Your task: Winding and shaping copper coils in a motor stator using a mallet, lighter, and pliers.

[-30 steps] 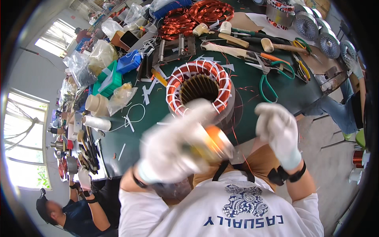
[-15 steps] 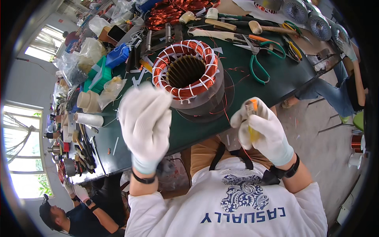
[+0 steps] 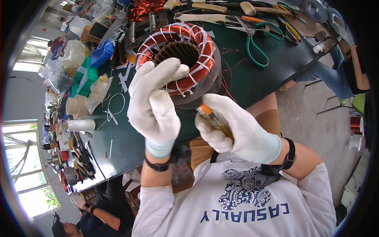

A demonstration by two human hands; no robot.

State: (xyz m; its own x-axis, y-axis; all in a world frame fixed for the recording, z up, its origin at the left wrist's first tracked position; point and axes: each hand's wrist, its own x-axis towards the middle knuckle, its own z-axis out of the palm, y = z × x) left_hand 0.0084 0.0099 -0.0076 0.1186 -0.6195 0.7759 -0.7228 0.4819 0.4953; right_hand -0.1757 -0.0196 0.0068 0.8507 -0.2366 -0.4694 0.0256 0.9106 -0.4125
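A motor stator point(image 3: 207, 59), its copper winding ring laced with white cord, stands on the green worktable in front of me. My white-gloved left hand point(image 3: 156, 104) is in front of its near left rim, fingers half bent and apart from the thumb. I see nothing in that hand, and cannot tell whether its fingertips touch the winding. Below the stator's near side, my gloved right hand point(image 3: 241, 128) is wrapped around a lighter point(image 3: 213, 118) with an orange top, metal end and translucent yellow body. Its orange end points up left; the fingers hide part of the body.
Green-handled scissors point(image 3: 256, 43) and wooden mallets point(image 3: 248, 8) lie beyond the stator. To the left are a green bin point(image 3: 85, 79), a blue box point(image 3: 102, 53), a white spool point(image 3: 81, 125), loose white cord point(image 3: 112, 114) and several hand tools point(image 3: 81, 154). Other people sit at both sides.
My right hand has moved left with the lighter, to the stator's near side. My left hand has shifted up and right to the rim, fingers now bent. The view has also shifted.
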